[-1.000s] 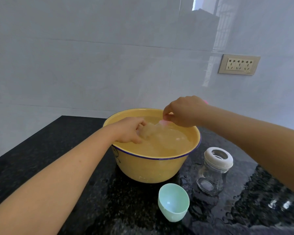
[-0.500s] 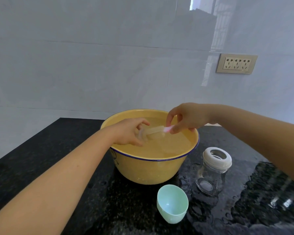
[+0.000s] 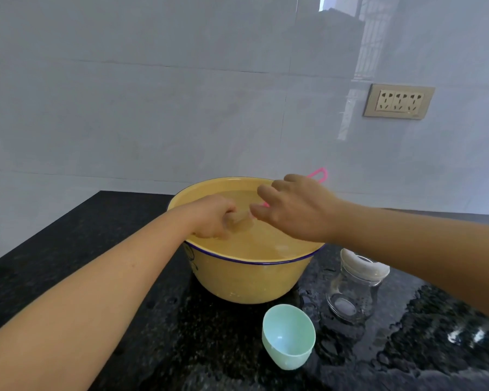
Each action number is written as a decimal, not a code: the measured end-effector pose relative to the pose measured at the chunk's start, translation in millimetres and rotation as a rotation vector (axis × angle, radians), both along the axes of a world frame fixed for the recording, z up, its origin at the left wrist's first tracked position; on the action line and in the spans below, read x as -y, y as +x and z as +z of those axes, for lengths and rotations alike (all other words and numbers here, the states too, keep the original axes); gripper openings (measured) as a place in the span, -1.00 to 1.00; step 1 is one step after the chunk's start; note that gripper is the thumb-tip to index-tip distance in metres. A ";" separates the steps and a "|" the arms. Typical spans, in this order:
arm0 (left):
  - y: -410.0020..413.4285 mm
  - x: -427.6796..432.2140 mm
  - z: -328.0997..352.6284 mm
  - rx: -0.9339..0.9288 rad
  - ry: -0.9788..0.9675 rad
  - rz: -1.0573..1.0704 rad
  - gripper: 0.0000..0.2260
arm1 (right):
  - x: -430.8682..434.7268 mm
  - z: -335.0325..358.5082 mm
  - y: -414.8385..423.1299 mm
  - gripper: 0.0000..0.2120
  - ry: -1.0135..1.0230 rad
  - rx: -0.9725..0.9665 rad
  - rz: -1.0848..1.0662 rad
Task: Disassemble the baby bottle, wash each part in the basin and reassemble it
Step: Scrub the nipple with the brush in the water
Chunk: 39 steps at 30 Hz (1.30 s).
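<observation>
The yellow basin point(image 3: 251, 277), edged with a blue rim line, stands on the black stone counter point(image 3: 96, 249) and contains water to a level close below the rim. The left hand point(image 3: 215, 218) is positioned over the near-left part of the basin, at the water surface, with its fingers curled around a pale translucent part point(image 3: 239, 220). This part projects to the right from the fist and is too blurred to identify further. The right hand point(image 3: 297, 210) is positioned over the right half of the basin, above the water, with the visible fingers extended and spread toward the left hand. The fingertips lie just beside the translucent part. A pink brush point(image 3: 319, 174) runs beneath the right hand: its looped handle end shows beyond the back of the hand, and a short pink section shows under the fingers. The underside of the hand is hidden, so the frame does not show whether it clamps the brush. The clear bottle body point(image 3: 356, 286), with a white collar ring on its neck, stands upright on the counter just right of the basin, partly covered by the right forearm. The mint-green cap point(image 3: 288, 335) lies tilted, opening upward, on the counter in front of the basin, near the bottle body. The counter around both items is wet. A wall socket point(image 3: 398, 101) is mounted on the tiled wall at upper right.
</observation>
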<state>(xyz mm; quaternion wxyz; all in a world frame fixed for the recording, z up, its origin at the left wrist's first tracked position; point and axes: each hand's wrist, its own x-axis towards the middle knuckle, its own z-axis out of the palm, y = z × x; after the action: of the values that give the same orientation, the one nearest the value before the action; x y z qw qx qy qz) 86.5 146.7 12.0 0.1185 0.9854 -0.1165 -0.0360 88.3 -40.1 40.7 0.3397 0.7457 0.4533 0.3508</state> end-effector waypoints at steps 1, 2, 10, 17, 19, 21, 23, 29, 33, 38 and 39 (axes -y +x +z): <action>-0.6 0.5 0.2 0.010 0.004 -0.004 -0.72 | -3.6 2.5 -3.9 -0.69 0.002 0.004 -0.011; -1.1 0.9 0.6 0.022 0.002 -0.007 -0.70 | -6.9 3.5 -4.9 -0.66 -0.010 -0.020 -0.036; -5.0 1.6 1.0 0.087 -0.075 -0.056 -0.81 | -31.1 17.2 -2.2 -0.76 0.461 -0.778 -0.571; -4.3 1.6 0.6 0.094 -0.149 -0.037 -0.85 | -5.4 18.6 9.3 -0.62 0.709 -1.321 -0.666; -2.8 2.1 -0.2 0.097 -0.122 -0.031 -0.84 | 0.2 17.9 6.6 -0.67 0.676 -1.233 -0.495; -2.0 1.7 -0.4 0.086 -0.114 -0.021 -0.78 | 2.6 17.3 6.1 -0.71 0.522 -0.996 -0.337; -2.9 1.5 0.4 0.083 -0.113 -0.021 -0.74 | 2.9 15.5 3.6 -0.72 0.394 -0.780 -0.253; -2.3 0.2 0.2 0.107 -0.167 -0.015 -0.79 | -0.3 12.6 -0.4 -0.74 0.478 -0.607 -0.298; -3.2 -0.3 0.4 0.136 -0.175 -0.016 -0.71 | -6.7 12.6 -0.9 -0.73 0.478 -0.624 -0.393; -4.8 0.0 1.5 0.143 -0.208 -0.005 -0.71 | -15.1 13.0 -2.4 -0.71 0.538 -0.836 -0.572; -4.9 -0.1 1.7 0.147 -0.229 -0.007 -0.70 | -16.3 13.2 -1.3 -0.71 0.580 -0.996 -0.630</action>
<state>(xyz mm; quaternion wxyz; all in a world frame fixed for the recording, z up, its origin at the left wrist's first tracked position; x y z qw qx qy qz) 81.7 146.7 13.7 0.2215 0.9650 -0.1317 0.0493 87.1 -23.8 53.9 -0.0393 0.9773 0.2032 -0.0447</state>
